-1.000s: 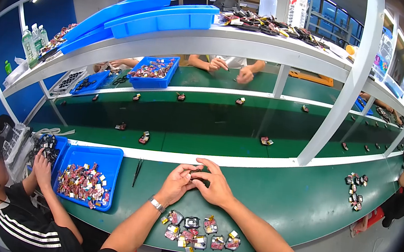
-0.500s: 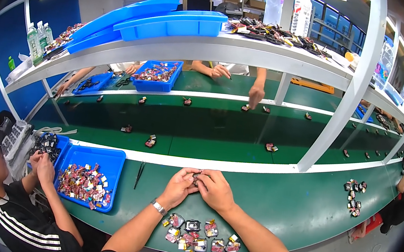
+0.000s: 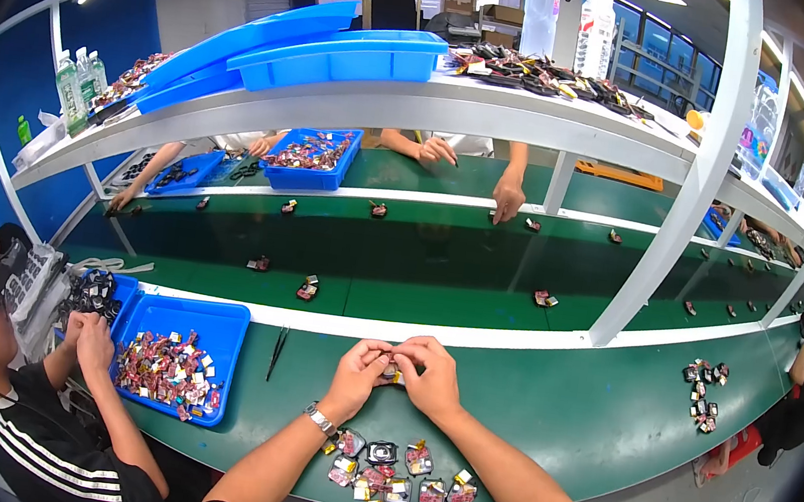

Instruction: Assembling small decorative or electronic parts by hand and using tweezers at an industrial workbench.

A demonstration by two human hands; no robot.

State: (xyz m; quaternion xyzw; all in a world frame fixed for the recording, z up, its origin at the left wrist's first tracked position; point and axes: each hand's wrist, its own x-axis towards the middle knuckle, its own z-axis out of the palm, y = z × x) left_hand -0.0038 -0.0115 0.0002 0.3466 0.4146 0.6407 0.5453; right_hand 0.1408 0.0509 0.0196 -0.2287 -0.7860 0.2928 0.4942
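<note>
At center, your left hand [image 3: 356,378] and right hand [image 3: 432,383] pinched a small part [image 3: 393,373], seemingly to steady it; cases [image 3: 399,493] clustered at lower center, probably for easy reach.

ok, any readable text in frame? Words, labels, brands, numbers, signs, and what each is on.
Nothing legible to quote.
Small part in the fingers: partly covered; any marking too small.
Loose assemblies between the forearms: too small.
Green-labelled bottles, upper left: print too small.
Clear bottle with red marking, top: too blurred.
</note>
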